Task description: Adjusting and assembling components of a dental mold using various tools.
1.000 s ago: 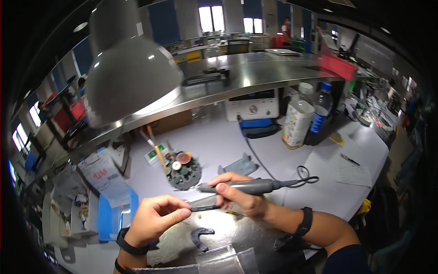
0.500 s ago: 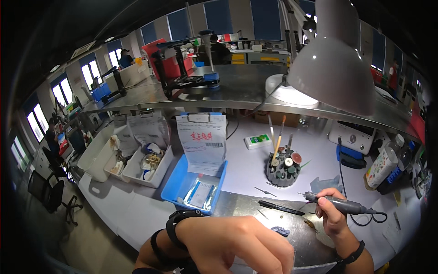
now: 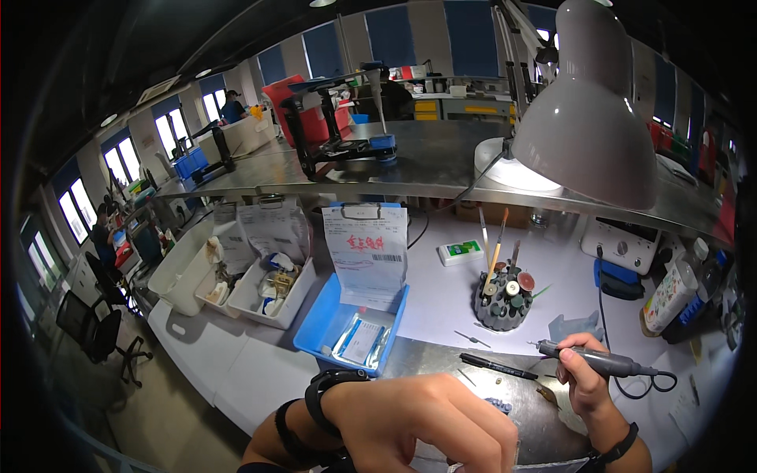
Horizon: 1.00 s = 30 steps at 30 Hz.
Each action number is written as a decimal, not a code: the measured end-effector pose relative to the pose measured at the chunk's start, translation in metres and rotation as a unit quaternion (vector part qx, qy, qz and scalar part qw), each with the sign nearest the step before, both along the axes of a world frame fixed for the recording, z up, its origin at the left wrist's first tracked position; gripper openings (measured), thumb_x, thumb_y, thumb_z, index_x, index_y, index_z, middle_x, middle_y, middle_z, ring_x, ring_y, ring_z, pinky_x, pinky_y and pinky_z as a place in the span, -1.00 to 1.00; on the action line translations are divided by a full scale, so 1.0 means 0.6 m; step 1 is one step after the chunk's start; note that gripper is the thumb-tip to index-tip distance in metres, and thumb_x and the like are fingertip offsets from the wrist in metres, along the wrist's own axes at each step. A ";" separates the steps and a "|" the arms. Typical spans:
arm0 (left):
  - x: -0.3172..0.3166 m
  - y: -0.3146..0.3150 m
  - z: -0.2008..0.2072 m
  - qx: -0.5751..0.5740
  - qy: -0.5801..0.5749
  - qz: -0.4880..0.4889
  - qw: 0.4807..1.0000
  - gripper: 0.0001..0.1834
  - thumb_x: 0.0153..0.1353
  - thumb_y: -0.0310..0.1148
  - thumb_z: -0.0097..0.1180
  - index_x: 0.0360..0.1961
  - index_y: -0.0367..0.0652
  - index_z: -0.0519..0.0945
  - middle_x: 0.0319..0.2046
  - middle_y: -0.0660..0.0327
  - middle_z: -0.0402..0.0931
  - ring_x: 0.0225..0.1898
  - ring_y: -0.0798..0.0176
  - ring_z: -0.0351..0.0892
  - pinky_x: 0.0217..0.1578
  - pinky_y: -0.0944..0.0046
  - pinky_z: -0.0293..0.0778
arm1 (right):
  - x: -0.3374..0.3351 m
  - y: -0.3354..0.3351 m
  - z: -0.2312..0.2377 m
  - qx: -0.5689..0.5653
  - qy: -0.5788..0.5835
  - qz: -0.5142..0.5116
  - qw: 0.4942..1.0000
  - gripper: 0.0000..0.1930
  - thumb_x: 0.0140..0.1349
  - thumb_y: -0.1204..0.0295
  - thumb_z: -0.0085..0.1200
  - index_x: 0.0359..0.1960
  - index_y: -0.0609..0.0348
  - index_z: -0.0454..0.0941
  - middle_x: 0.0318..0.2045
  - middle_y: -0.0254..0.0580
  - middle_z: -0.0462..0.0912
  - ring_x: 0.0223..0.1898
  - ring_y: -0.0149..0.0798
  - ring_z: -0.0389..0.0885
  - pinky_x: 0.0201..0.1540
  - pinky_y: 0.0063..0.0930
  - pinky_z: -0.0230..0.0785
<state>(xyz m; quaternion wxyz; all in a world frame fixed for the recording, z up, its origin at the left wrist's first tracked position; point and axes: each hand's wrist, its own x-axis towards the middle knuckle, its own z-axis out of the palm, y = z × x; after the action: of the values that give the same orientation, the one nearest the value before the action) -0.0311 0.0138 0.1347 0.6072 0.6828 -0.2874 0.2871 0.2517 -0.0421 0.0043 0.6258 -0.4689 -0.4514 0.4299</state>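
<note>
My right hand [image 3: 585, 380] grips a grey rotary handpiece [image 3: 607, 362] with a thin bur at its tip, which points left; a cable loops from its back end. In the near middle, my left hand [image 3: 430, 422] has its fingers curled downward and together. Whatever its fingertips hold is hidden, apart from a pale bit at the lower edge. Just beyond that hand lies a small blue-grey toothed piece [image 3: 498, 405], partly covered by it. A black marker pen [image 3: 499, 366] rests between the two hands, and a small brownish piece [image 3: 547, 396] sits beside the right one.
A grey bur holder [image 3: 502, 307] with brushes and discs stands beyond the hands. To the left are a blue tray [image 3: 314, 335] with a packet and clipped sheet, and white bins [image 3: 272, 303]. A lamp [image 3: 587, 134] overhangs the shelf. Bottles [image 3: 670, 292] and a control box [image 3: 623, 246] are right.
The whole scene has shifted a little right and down in the picture, as the head has turned. Both hands keep nearly the same pose, and the handpiece is still in my right hand.
</note>
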 end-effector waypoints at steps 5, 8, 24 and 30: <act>-0.020 -0.004 -0.003 -0.093 0.055 0.069 0.992 -0.88 0.14 -0.52 0.43 -0.36 -0.33 0.71 -0.40 0.07 0.66 -0.44 0.08 0.65 -0.42 0.24 0.52 | 0.002 0.002 0.005 0.000 -0.015 -0.002 1.000 -0.80 0.28 0.40 0.21 -0.15 0.21 0.55 -0.56 -0.31 0.49 -0.59 -0.47 0.39 -0.47 -0.55 0.28; -0.019 0.005 -0.005 -0.015 0.097 0.058 0.993 -0.63 0.25 -0.15 0.34 -0.41 -0.26 0.55 -0.31 0.14 0.57 -0.38 0.27 0.52 -0.43 0.36 0.38 | 0.000 0.000 0.003 0.001 -0.011 0.002 1.000 -0.79 0.28 0.38 0.22 -0.15 0.21 0.55 -0.57 -0.33 0.48 -0.60 -0.47 0.37 -0.48 -0.56 0.27; -0.012 -0.053 -0.021 -0.254 -0.058 -0.016 0.965 -0.73 0.26 -0.33 0.34 -0.10 -0.27 0.67 -0.39 0.21 0.68 -0.42 0.06 0.63 -0.32 0.14 0.61 | -0.014 0.006 0.016 -0.008 -0.012 -0.012 1.000 -0.76 0.29 0.36 0.20 -0.14 0.26 0.56 -0.56 -0.36 0.47 -0.57 -0.51 0.36 -0.47 -0.60 0.22; -0.001 -0.049 -0.029 -0.212 -0.076 -0.005 0.974 -0.77 0.28 -0.34 0.30 -0.17 -0.31 0.65 -0.39 0.16 0.65 -0.39 0.04 0.62 -0.27 0.14 0.58 | -0.002 0.001 0.004 -0.011 -0.008 -0.005 1.000 -0.76 0.29 0.35 0.21 -0.14 0.26 0.55 -0.57 -0.36 0.46 -0.58 -0.50 0.36 -0.48 -0.59 0.22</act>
<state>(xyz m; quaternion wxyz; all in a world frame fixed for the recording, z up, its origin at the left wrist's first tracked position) -0.0316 -0.0155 0.1172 0.7160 0.5135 -0.2689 0.3891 0.2507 -0.0418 0.0068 0.6191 -0.4810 -0.4494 0.4283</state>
